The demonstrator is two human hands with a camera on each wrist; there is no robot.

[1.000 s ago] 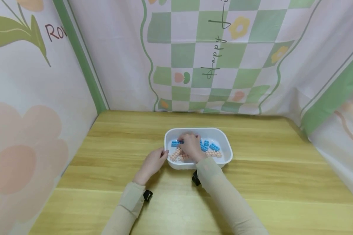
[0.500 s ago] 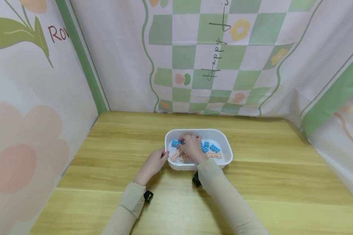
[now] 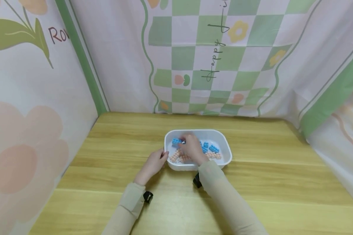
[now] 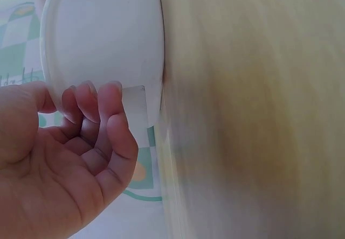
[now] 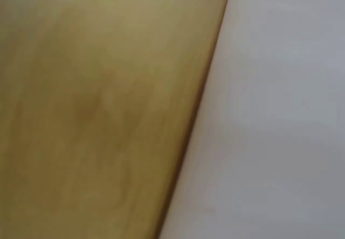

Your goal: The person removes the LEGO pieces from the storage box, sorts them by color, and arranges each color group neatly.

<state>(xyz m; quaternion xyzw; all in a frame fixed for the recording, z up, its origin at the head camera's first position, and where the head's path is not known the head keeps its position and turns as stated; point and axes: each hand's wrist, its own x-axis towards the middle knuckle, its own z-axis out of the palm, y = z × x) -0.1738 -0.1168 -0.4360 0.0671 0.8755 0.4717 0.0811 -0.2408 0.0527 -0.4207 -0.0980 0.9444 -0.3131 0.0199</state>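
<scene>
A white plastic tub (image 3: 226,153) stands on the table, with several blue building bricks (image 3: 214,149) and peach-coloured bricks (image 3: 213,155) inside. My left hand (image 3: 153,162) grips the tub's left end. In the left wrist view its thumb is at the rim, and its curled fingers (image 4: 110,96) lie against the outer wall (image 4: 108,34). My right hand (image 3: 192,148) reaches into the tub from the front and pinches a blue brick (image 3: 176,141) near the left end. The hand hides part of that brick and the middle bricks. The right wrist view shows only table and tub wall (image 5: 280,110).
The wooden table (image 3: 267,173) extends around the tub on all sides. A patterned curtain (image 3: 182,55) hangs behind the table's far edge, with more cloth at left and right. A black wrist strap piece (image 3: 148,196) shows at the left cuff, another (image 3: 197,180) at the right.
The blue brick in my right hand has shifted slightly up and away, and now sits a little tilted. My left hand stays at the tub's end.
</scene>
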